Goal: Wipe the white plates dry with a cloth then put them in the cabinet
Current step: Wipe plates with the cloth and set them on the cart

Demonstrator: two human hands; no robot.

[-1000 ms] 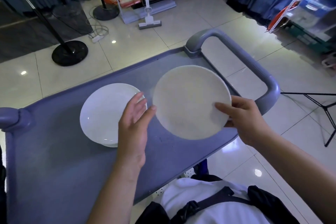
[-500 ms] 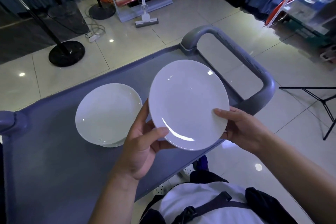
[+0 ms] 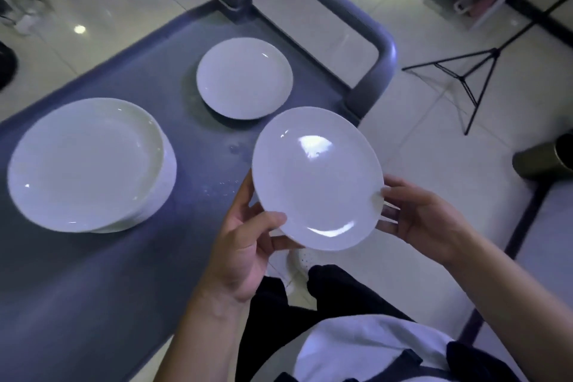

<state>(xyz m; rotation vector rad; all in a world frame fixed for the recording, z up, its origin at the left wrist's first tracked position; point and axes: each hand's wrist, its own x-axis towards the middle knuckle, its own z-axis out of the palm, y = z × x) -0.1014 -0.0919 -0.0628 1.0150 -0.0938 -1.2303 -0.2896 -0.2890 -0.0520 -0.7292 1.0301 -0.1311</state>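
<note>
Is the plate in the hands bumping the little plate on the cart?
Apart. The head view shows a strip of grey cart top between the held plate and the small plate.

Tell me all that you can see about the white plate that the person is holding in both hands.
The held plate is round, plain white and glossy, like glazed ceramic, with bright light reflections on its shallow inside. It faces up, tilted toward the camera, in the air past the near edge of the grey cart top. The left hand grips its lower left rim, thumb on top. The right hand holds the right rim with its fingertips. No cloth is visible on it.
</note>
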